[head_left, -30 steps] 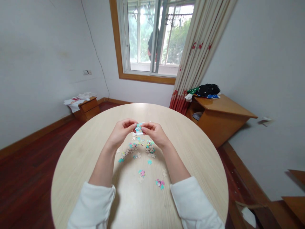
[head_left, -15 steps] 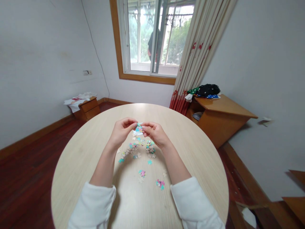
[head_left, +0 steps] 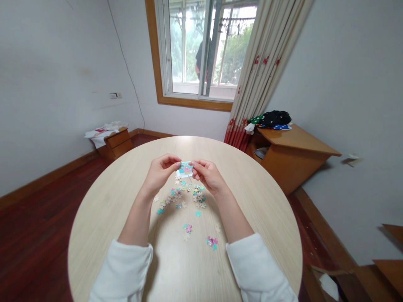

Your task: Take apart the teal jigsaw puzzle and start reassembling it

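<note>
A small picture card (head_left: pixel 185 171) with a white border and a teal and pink print shows between my hands, over the far half of the table. My left hand (head_left: pixel 162 173) is closed in a pinch at the card's left, with a teal bit that looks like a jigsaw puzzle piece at its fingertips. At the card's right, my right hand (head_left: pixel 208 175) also pinches, thumb against forefinger; what lies between them is too small to make out. Below both hands is a loose heap of jigsaw puzzle pieces (head_left: pixel 198 195), some printed side up, others plain beige.
Nearer me on the round wooden table (head_left: pixel 110 222) lie a pink and teal cluster of pieces (head_left: pixel 212 242) and a smaller cluster (head_left: pixel 188 228). Beyond the table stand a desk with clothes (head_left: pixel 275 119) on the right and a small cabinet (head_left: pixel 119 144) on the left.
My right hand has drawn slightly to the right, away from my left, so more of the picture card shows. My left hand has stayed almost still.
</note>
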The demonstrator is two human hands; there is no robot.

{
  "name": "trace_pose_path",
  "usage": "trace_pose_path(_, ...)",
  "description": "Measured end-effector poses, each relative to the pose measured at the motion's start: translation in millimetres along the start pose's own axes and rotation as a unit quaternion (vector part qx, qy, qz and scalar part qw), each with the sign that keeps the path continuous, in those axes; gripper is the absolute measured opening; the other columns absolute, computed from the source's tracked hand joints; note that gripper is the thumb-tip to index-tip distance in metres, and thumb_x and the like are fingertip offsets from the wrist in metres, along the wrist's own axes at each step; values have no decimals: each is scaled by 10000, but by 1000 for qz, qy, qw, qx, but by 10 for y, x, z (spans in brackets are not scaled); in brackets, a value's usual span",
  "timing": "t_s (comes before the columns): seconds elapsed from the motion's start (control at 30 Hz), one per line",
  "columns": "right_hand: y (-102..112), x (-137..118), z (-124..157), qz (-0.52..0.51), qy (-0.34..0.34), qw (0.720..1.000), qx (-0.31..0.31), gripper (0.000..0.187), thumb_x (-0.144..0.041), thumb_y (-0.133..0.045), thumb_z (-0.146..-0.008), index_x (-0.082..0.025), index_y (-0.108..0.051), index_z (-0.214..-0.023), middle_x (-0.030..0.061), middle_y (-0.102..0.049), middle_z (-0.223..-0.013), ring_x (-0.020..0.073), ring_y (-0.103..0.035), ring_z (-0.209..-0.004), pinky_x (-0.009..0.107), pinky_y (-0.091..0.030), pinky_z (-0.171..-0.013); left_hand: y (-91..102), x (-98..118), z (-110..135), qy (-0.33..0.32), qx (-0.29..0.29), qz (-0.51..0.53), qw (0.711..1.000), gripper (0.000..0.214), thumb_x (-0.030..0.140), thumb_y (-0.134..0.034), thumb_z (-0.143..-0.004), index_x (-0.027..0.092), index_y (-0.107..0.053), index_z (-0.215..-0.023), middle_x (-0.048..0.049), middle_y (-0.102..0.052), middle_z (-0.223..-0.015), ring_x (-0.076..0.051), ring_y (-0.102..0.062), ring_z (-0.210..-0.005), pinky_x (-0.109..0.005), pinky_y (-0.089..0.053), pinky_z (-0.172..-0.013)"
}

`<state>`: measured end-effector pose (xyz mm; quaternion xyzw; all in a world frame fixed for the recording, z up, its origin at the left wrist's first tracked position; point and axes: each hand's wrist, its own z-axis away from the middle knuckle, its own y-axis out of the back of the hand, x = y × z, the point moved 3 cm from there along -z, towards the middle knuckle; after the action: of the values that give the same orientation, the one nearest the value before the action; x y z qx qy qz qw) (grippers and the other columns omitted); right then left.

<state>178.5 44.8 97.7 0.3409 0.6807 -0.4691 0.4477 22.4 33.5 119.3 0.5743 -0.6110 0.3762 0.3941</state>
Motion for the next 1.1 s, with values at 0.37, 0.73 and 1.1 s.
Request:
trace_pose_path(0.37, 54, -15, -2, 11, 10, 1000, 17, 388, -475, -791, -559, -147, -660, -720, -67, -516, -487, 33, -379, -414, 194, -276, -436, 11, -40, -9, 28, -2, -22, 999, 265, 366, -769, -577, 159, -654, -697, -8, -640, -659, -134, -564, -628, -264, -459, -623)
trace_pose_path(0.73, 420, 511, 270, 543, 5, 839, -25, 530, -378, -647, -779, -205, -539, -1268, 145, -515, -1343, 261, -467, -1235, 450, -344, -1020, 90, -206, -22, 32, 8, -137, 990, 257, 405, -604, -670, 157, -638, -728, -29, -642, -688, -152, -568, -636, -292, -462, -639)
trace_pose_path(1.1, 538, 974, 572, 650, 100, 753, -24, 200, -164, -561, -864, -164, -648, -1043, 112, -630, -1044, 209, -559, -1015, 360, -440, -904, 393, -892, 689, 173, -177, -563, 789, 817, 538, -608, -732, 197, -332, -1421, -261, -286, -1495, -409, -201, -1400, -680, -185, -1026)
